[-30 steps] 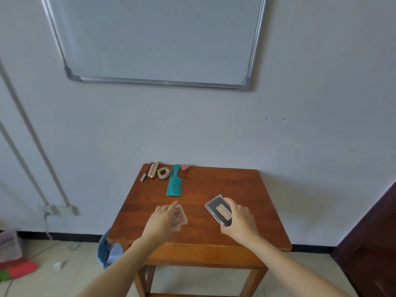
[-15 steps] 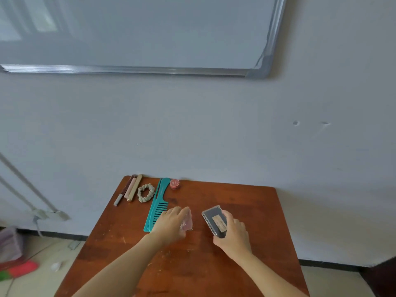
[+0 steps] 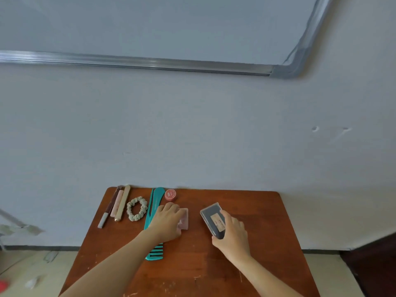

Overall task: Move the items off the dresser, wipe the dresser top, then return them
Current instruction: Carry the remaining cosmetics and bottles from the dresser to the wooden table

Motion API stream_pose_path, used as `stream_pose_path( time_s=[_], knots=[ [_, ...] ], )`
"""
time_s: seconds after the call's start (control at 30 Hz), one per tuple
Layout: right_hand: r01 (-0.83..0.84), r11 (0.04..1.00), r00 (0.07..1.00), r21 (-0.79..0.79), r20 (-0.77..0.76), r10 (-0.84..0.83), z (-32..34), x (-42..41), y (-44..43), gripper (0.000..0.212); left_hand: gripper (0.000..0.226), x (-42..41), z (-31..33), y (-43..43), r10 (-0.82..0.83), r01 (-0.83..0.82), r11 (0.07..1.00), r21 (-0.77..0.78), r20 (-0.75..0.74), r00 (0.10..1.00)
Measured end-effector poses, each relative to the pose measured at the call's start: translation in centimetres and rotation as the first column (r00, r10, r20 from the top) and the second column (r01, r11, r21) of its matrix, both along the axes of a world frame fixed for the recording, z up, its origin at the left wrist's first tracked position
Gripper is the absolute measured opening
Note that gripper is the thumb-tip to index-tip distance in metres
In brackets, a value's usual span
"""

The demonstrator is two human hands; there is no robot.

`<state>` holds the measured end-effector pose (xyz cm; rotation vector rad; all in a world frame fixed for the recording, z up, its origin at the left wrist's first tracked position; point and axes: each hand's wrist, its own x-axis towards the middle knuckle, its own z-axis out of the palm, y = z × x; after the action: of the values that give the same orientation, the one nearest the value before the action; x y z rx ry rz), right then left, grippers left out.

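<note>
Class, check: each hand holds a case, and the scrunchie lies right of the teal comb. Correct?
No. The head view shows the scrunchie left of the teal comb. The left hand does hold the pink case, the right hand the dark case.

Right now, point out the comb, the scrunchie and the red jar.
comb (image 3: 158, 198): head view, on its handle.
scrunchie (image 3: 129, 209): head view, on the ring's left side.
red jar (image 3: 170, 194): head view, middle of its lid.

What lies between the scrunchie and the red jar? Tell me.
The comb: its handle runs between the scrunchie and the red jar, at the dresser's back edge. The head view shows it.
</note>
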<state>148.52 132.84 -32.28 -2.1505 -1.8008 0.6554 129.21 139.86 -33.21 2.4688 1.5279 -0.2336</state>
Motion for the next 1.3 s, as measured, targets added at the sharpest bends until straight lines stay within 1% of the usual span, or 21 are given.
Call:
stream_pose_path(
  time_s=[0.1,0.17,0.2,0.3,0.37,0.43,0.5,0.57,0.73,0.83,0.9,0.93,0.97,1.03,1.1,1.23,1.3],
  knots=[
    [0.032,0.999,0.999,0.005,0.008,-0.032,0.2,-1.0,1.4,0.073,0.055,-1.2,-0.1,-0.2,-0.013,0.013,1.0,0.006,-0.01,1.0],
    [0.071,0.997,0.997,-0.014,-0.017,-0.071,0.1,-2.1,2.1,0.074,0.053,-2.2,-0.3,-1.1,0.009,-0.009,1.0,0.02,0.026,1.0],
    [0.096,0.995,0.995,-0.024,-0.032,-0.097,-0.1,-2.7,2.3,0.074,0.05,-2.8,-0.5,-1.8,0.032,-0.033,0.998,0.054,0.031,0.999],
    [0.178,0.984,0.983,-0.031,-0.041,-0.179,-0.6,-4.4,3.0,0.073,0.04,-5.0,-2.0,-4.2,0.206,-0.215,0.967,0.139,0.077,0.975],
    [0.214,0.977,0.976,-0.024,-0.036,-0.214,-0.7,-5.4,3.5,0.07,0.045,-6.7,-2.8,-5.9,0.268,-0.279,0.953,0.122,0.097,0.958],
    [0.236,0.971,0.971,-0.023,-0.027,-0.237,-0.8,-6.3,4.0,0.067,0.049,-8.2,-3.3,-7.2,0.293,-0.301,0.945,0.127,0.08,0.953],
    [0.257,0.966,0.966,-0.016,-0.01,-0.257,-0.8,-7.1,4.5,0.065,0.066,-9.2,-3.6,-7.9,0.344,-0.348,0.934,0.086,0.058,0.937],
    [0.262,0.965,0.965,-0.005,0.021,-0.262,-0.8,-7.6,4.9,0.062,0.073,-9.7,-3.6,-8.3,0.385,-0.388,0.92,0.056,0.053,0.921],
    [0.235,0.972,0.97,0.025,0.053,-0.236,-1.6,-8.4,5.3,0.058,0.072,-9.9,-3.2,-8.5,0.402,-0.399,0.916,-0.053,0.075,0.913],
    [0.205,0.978,0.976,0.03,0.068,-0.207,-1.9,-8.9,5.5,0.051,0.074,-10.1,-3.0,-8.4,0.425,-0.425,0.905,-0.026,0.098,0.9],
    [0.195,0.98,0.98,0.035,0.036,-0.196,-1.8,-9.0,5.5,0.044,0.078,-10.0,-3.0,-8.5,0.421,-0.422,0.906,-0.019,0.14,0.896],
    [0.184,0.982,0.983,0.037,0.022,-0.185,-1.7,-9.0,5.5,0.041,0.083,-9.9,-3.3,-8.4,0.387,-0.39,0.921,-0.022,0.182,0.904],
    [0.169,0.985,0.985,0.032,0.009,-0.17,-1.7,-8.8,5.5,0.04,0.088,-9.8,-3.4,-8.5,0.39,-0.392,0.919,-0.038,0.225,0.893],
    [0.151,0.989,0.988,0.006,-0.026,-0.151,-1.6,-8.5,5.3,0.041,0.092,-9.9,-3.5,-8.5,0.388,-0.394,0.919,-0.025,0.244,0.889],
    [0.152,0.988,0.987,-0.017,-0.046,-0.153,-1.3,-7.9,4.7,0.044,0.088,-9.8,-3.1,-8.7,0.386,-0.396,0.918,-0.013,0.256,0.886],
    [0.156,0.988,0.987,-0.014,-0.029,-0.156,-0.5,-6.2,2.3,0.047,0.056,-9.8,-3.1,-8.5,0.386,-0.39,0.92,-0.025,0.221,0.896],
    [0.163,0.987,0.987,0.015,-0.005,-0.163,0.1,-5.3,0.7,0.048,0.05,-9.7,-3.0,-8.3,0.387,-0.402,0.916,0.002,0.263,0.884]
  ],
)
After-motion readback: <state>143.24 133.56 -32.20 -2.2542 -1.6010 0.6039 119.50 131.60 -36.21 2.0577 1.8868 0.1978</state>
